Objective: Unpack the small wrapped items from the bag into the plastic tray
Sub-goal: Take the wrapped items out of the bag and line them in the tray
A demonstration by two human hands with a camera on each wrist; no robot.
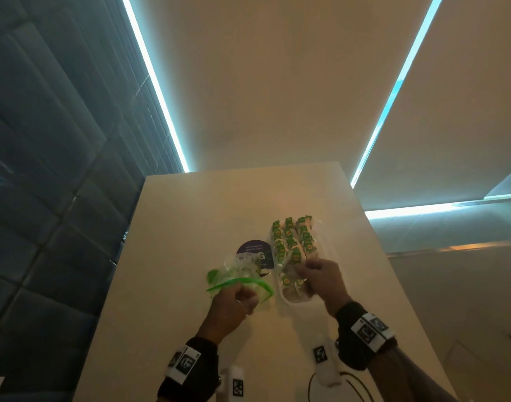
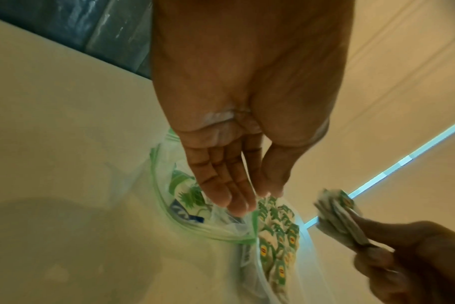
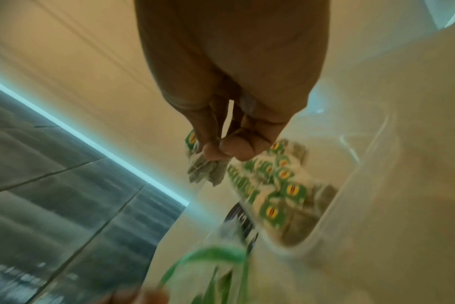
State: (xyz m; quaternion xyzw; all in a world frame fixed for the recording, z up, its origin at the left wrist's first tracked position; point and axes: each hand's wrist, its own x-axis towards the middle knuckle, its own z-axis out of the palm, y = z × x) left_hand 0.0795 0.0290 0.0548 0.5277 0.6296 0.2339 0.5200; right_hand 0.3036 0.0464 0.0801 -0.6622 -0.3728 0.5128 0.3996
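Observation:
A clear zip bag (image 1: 236, 271) with a green rim lies on the white table; my left hand (image 1: 237, 299) grips its near rim. The left wrist view shows printed packaging inside the bag (image 2: 185, 197), with my left hand (image 2: 249, 199) at its mouth. To the right is a clear plastic tray (image 1: 286, 300) holding several green-labelled wrapped items (image 1: 292, 239). My right hand (image 1: 313, 275) hovers over the tray's near end and pinches a small bundle of wrapped items (image 3: 205, 168) between thumb and fingers (image 3: 231, 147). The bundle (image 2: 335, 214) also shows beside the tray's items (image 2: 278, 236).
A dark round label (image 1: 255, 250) lies on the table (image 1: 190, 227) behind the bag. The table ends close on the left, right and far sides. A black cable (image 1: 312, 384) loops near the front edge.

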